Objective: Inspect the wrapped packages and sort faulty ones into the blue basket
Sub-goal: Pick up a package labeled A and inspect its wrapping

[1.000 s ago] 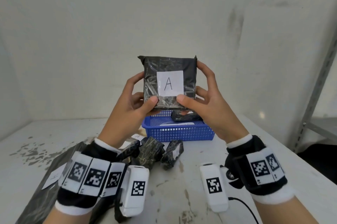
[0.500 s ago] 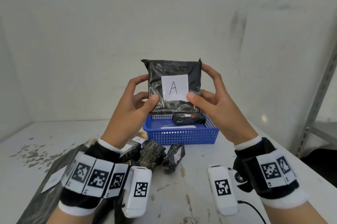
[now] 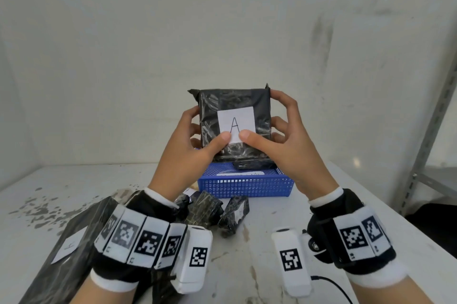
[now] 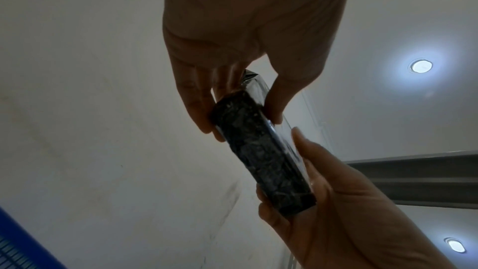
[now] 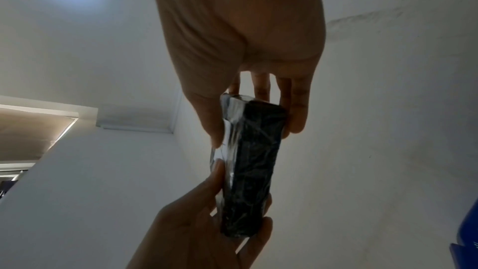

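I hold a black wrapped package (image 3: pixel 235 105) upright above the blue basket (image 3: pixel 247 187), its white label marked "A" facing me. My left hand (image 3: pixel 195 140) grips its left edge, thumb on the front at the label's lower corner. On the right edge sits my right hand (image 3: pixel 279 135), thumb on the front beside the left thumb. The wrist views show the package's underside (image 4: pixel 261 150) (image 5: pixel 250 163) pinched between thumbs and fingers of both hands (image 4: pixel 240 97) (image 5: pixel 256 116). Inside the basket lies one black package (image 3: pixel 254 163) and a white label.
Three small black wrapped packages (image 3: pixel 217 212) lie on the white table (image 3: pixel 74 192) just in front of the basket. A long black package with a white label (image 3: pixel 69 244) lies at the lower left. A metal shelf frame (image 3: pixel 430 140) stands at the right.
Both thumbs have slid inward along the package front until they nearly meet under the label. The package sits lower in view, now overlapping the basket's rear.
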The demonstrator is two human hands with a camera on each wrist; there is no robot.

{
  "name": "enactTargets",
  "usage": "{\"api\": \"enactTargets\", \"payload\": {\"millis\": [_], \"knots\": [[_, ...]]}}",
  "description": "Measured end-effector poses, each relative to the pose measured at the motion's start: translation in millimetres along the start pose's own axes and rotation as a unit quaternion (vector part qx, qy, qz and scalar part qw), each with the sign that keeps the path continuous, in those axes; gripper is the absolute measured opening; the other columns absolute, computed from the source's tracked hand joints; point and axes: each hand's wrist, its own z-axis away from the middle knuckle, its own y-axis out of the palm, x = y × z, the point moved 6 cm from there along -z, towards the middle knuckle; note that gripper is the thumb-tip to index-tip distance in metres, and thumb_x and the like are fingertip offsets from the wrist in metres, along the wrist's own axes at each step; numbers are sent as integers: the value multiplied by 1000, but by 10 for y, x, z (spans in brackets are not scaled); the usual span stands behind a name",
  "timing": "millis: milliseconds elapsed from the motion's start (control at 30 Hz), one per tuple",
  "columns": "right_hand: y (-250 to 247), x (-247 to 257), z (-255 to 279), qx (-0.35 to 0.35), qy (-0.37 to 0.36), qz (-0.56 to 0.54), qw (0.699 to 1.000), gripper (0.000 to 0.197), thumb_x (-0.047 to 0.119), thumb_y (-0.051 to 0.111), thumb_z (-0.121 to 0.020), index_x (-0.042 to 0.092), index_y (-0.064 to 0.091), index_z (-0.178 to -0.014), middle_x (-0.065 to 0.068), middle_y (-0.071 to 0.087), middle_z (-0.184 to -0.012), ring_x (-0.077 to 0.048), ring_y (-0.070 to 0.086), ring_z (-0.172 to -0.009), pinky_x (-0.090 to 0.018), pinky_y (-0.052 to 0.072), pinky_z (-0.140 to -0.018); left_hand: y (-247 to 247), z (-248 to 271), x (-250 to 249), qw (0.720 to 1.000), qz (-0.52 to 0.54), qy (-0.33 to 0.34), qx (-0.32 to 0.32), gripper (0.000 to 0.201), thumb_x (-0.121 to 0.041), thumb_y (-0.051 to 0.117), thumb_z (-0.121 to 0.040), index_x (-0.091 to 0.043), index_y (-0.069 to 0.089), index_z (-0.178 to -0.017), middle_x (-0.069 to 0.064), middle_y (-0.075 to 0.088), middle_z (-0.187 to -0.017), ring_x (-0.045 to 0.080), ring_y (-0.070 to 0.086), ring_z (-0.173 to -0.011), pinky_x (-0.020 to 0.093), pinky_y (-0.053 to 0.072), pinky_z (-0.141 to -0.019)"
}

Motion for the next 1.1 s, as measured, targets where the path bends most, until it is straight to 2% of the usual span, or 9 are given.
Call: {"api": "enactTargets", "payload": {"millis": [167, 333, 567, 700, 733, 800, 867, 1000, 1100], "knots": [[-24, -2, 39, -21, 3, 28, 999, 70, 29, 83, -79, 43, 38, -131, 3, 78, -92, -21, 75, -79, -35, 62, -77, -3, 10, -50, 1000, -3, -8, -13, 57, -43, 69, -77, -33, 43, -126, -6, 69, -107, 14, 72, -83, 33, 60, -77], [-50, 33, 63, -40, 3, 46, 998, 61, 35, 82, -80, 45, 41, -124, -1, 78, -88, -37, 72, -82, -52, 59, -80, 26, 5, -49, 1000, 1, -21, -14, 51, -37, 71, -79, -33, 43, -122, -7, 70, -101, 12, 73, -78, 29, 60, -70], [-104, 62, 35, -32, 7, 37, 999, 53, 27, 77, -86, 41, 44, -124, -3, 78, -88, -33, 74, -77, -53, 61, -76, 23, -23, -9, 999, -11, -31, -15, 45, -35, 70, -84, -25, 46, -122, -3, 73, -95, 16, 72, -80, 33, 59, -73], [-93, 54, 35, -27, 6, 27, 999, 43, 27, 74, -90, 41, 46, -119, -2, 78, -90, -46, 69, -82, -57, 60, -73, -2, -38, -1, 999, -20, -32, -22, 42, -36, 68, -86, -24, 49, -121, -2, 69, -106, 15, 72, -80, 33, 60, -71], [-93, 56, 35, -27, 9, 23, 999, 41, 27, 73, -90, 40, 47, -119, -1, 78, -89, -45, 68, -80, -53, 60, -69, -8, -40, 0, 999, -23, -32, -21, 41, -37, 67, -86, -24, 50, -121, -2, 69, -107, 15, 72, -81, 34, 60, -71], [-123, 66, 33, -33, 16, 8, 999, 36, 25, 71, -91, 36, 49, -118, 0, 78, -88, -26, 69, -67, -33, 56, -53, -19, -41, -3, 999, -25, -30, -16, 39, -41, 64, -86, -25, 51, -119, -2, 69, -108, 13, 71, -82, 33, 60, -71], [-141, 87, 30, -32, 16, 4, 999, 32, 25, 70, -92, 35, 50, -115, 1, 77, -88, -12, 67, -64, -19, 47, -49, -27, -43, -13, 999, -28, -29, -15, 35, -43, 62, -87, -26, 53, -117, -2, 70, -105, 9, 71, -80, 32, 60, -69], [-134, 111, 28, -25, 14, 5, 1000, 33, 23, 69, -93, 32, 49, -118, 1, 76, -90, -6, 69, -63, -12, 45, -49, -46, -44, -34, 999, -17, -37, -25, 27, -44, 60, -89, -26, 58, -108, -1, 73, -93, 9, 71, -76, 43, 61, -75], [-127, 121, 34, -30, 14, -5, 999, 43, 23, 68, -94, 34, 45, -130, -3, 75, -92, -4, 58, -47, -14, 42, -44, -52, -60, -66, 999, -13, -39, -32, 26, -41, 60, -91, -24, 58, -109, 0, 75, -86, 9, 72, -74, 43, 60, -79]]}}
